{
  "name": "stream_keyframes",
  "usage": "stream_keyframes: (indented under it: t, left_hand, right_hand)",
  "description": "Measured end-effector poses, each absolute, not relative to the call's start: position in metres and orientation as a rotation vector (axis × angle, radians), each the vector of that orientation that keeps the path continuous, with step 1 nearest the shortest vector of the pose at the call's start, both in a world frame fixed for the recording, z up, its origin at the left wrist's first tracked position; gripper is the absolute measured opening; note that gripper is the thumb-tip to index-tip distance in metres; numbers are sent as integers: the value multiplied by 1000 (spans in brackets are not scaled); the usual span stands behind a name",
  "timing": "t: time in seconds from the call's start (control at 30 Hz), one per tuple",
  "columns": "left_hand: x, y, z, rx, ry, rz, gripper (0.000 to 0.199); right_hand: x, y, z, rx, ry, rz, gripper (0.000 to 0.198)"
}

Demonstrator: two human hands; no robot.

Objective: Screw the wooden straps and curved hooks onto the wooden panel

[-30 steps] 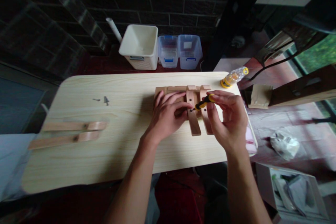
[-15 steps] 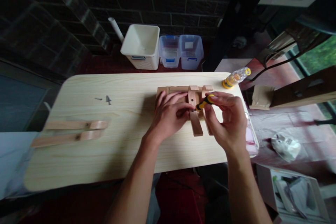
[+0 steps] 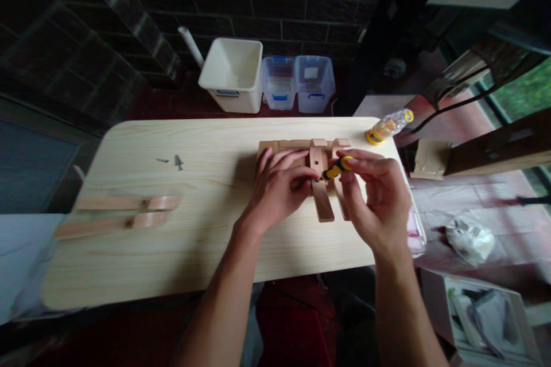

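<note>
Little has moved from half a second earlier beyond a slight shift of view. Toward the far right corner of the table, a wooden frame bears two curved strips, fastening apparently unfinished; another pair of strips lies apart near the left edge. Left hand, half-curled, braces the frame; right hand pinches a screwdriver, tip at one strip. Loose screws lie toward the far left corner.

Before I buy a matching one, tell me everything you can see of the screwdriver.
The screwdriver has a stubby black-and-yellow handle, plastic by its look, and a thin shaft. The right hand grips it. It slants, handle up to the right, shaft down at a wooden strip, close to the left hand. Its tip is too small to make out.
</note>
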State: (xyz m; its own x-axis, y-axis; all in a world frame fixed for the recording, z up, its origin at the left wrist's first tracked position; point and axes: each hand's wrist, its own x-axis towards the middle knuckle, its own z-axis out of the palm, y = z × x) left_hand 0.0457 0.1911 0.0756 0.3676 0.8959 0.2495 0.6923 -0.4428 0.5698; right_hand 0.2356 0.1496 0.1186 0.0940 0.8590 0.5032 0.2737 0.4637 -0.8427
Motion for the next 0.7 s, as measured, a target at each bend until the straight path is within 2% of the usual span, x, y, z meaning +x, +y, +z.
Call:
stream_keyframes:
  t: [0.27, 0.5, 0.7]
  left_hand:
    - [45, 191, 78, 2244, 1381, 765, 20]
    - [46, 191, 77, 2254, 1386, 751, 21]
    - [46, 191, 77, 2253, 1392, 740, 22]
  right_hand:
    - [239, 155, 114, -1084, -1471, 488, 19]
    - [236, 150, 119, -1059, -1483, 589, 21]
    - [236, 152, 114, -1082, -1449, 542, 19]
